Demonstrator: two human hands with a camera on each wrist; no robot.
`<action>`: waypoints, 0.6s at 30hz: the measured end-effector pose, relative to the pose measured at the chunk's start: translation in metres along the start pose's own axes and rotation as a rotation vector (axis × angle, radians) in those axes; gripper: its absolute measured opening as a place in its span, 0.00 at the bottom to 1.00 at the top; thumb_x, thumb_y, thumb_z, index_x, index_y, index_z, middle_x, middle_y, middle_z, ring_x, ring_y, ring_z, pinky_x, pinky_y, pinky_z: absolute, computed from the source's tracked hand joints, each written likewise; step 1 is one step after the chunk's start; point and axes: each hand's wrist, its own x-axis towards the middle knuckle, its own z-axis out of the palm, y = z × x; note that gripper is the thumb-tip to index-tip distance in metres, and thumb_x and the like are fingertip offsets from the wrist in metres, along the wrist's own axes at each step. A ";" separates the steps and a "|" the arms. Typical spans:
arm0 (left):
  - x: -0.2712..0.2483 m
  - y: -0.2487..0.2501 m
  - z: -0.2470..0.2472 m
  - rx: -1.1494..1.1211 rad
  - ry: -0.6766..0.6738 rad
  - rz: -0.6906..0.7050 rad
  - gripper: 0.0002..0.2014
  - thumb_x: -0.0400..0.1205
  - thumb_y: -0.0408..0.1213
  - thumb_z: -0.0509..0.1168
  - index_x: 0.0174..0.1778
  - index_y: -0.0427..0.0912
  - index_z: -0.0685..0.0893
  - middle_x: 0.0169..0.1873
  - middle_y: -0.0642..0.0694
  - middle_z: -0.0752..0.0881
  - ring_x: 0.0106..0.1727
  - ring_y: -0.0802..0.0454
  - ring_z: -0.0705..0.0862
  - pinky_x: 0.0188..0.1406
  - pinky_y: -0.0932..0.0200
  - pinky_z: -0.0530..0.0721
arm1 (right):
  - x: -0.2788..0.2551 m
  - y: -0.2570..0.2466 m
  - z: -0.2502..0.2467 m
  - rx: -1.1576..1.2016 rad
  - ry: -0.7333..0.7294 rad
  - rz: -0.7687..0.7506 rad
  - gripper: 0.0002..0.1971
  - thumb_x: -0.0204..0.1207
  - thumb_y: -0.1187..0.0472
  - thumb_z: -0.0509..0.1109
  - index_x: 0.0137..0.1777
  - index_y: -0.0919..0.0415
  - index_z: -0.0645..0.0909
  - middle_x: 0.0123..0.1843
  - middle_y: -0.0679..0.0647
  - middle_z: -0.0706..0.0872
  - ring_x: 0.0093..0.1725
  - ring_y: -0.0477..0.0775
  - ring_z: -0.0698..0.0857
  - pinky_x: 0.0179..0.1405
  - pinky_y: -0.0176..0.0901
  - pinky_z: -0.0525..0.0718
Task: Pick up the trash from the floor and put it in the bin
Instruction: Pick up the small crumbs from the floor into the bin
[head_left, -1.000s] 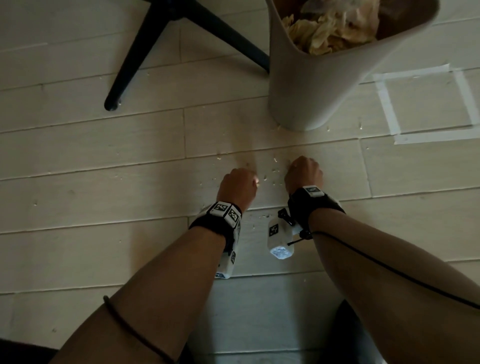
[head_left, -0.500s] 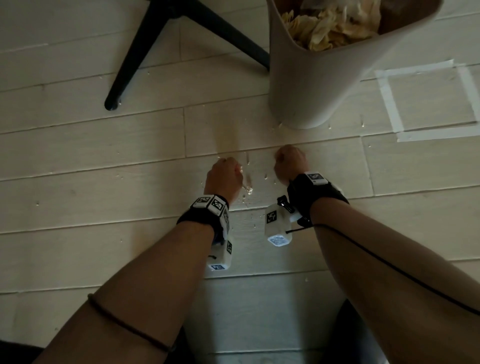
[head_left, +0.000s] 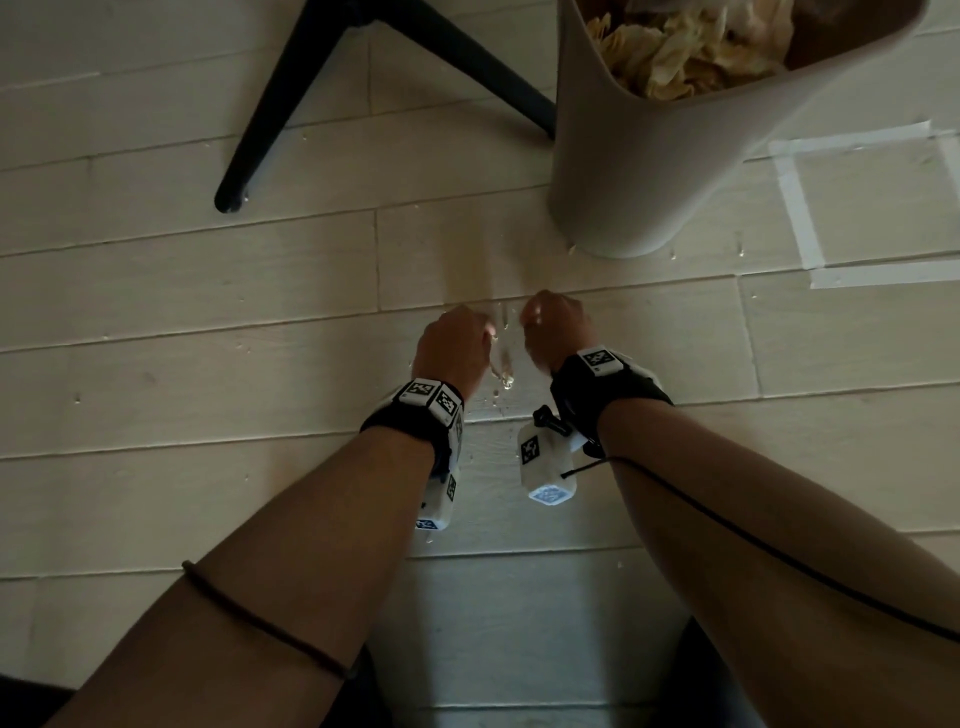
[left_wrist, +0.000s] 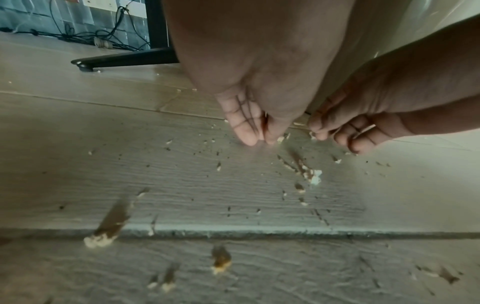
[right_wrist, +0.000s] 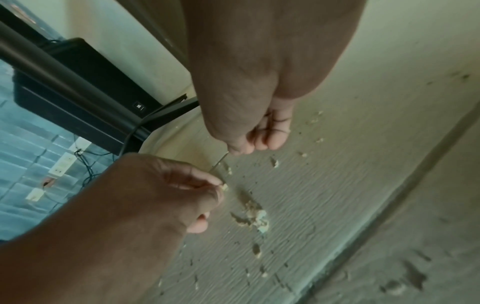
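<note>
Both hands are low over the pale plank floor, close together, just near of the bin. The left hand has its fingers nearly straight and pressed together, tips down on the floor beside the crumbs; it seems to pinch a tiny bit against the thumb, but I cannot tell this surely. The right hand has its fingers curled, and whether it holds something is not visible. The trash here is a scatter of small pale crumbs on the floor between and near of the two hands, with more bits lying nearer. The bin already holds crumpled paper. In my judgement the crumbs are very light, dry and brittle; a hard squeeze would break them into smaller pieces. Better to sweep them into one small heap with the side of the fingers, then to take the heap between fingertips and thumb. A black chair leg stands far left.
</note>
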 end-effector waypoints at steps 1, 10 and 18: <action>0.000 0.001 0.001 0.001 -0.004 0.002 0.11 0.86 0.36 0.61 0.54 0.44 0.89 0.54 0.44 0.88 0.52 0.46 0.88 0.55 0.52 0.86 | 0.000 -0.003 0.001 -0.008 -0.009 -0.016 0.12 0.83 0.68 0.62 0.57 0.62 0.87 0.59 0.62 0.89 0.57 0.63 0.87 0.52 0.47 0.83; -0.014 -0.007 0.007 -0.059 -0.089 0.009 0.09 0.85 0.33 0.61 0.57 0.38 0.84 0.54 0.42 0.84 0.53 0.46 0.84 0.54 0.56 0.80 | 0.004 -0.011 0.011 -0.100 0.012 -0.127 0.13 0.83 0.66 0.64 0.58 0.59 0.90 0.57 0.60 0.92 0.54 0.63 0.91 0.56 0.49 0.89; -0.041 -0.006 0.019 -0.100 -0.074 0.096 0.11 0.85 0.34 0.58 0.55 0.40 0.85 0.51 0.42 0.85 0.48 0.46 0.84 0.50 0.52 0.84 | 0.010 -0.019 0.015 -0.248 -0.006 -0.152 0.13 0.81 0.68 0.64 0.59 0.61 0.89 0.61 0.62 0.88 0.59 0.67 0.88 0.57 0.53 0.87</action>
